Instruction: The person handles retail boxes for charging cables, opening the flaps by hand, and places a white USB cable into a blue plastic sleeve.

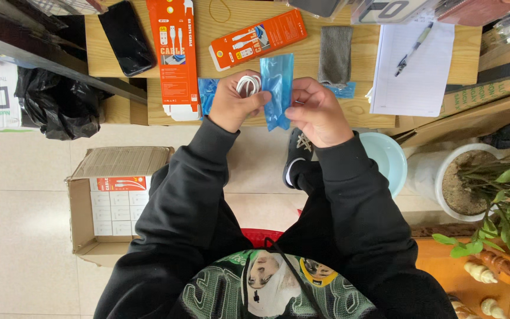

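Observation:
My left hand (235,104) grips a coiled white cable (248,83) against the mouth of a small blue plastic bag (278,88). My right hand (319,113) pinches the bag's right edge and holds it upright over the front of a low wooden table (361,109). Both hands are close together, nearly touching at the bag. On the table just beyond them lie two orange cable boxes, a long one (175,53) standing lengthwise and a shorter one (258,39) lying slanted. More blue bags (208,93) lie flat under my left hand.
A black phone (126,36), a grey cloth (335,54) and white paper with a pen (415,65) lie on the table. An open cardboard box of packaged cables (116,201) stands on the floor at left. A potted plant (482,183) and a pale blue bowl (389,159) are at right.

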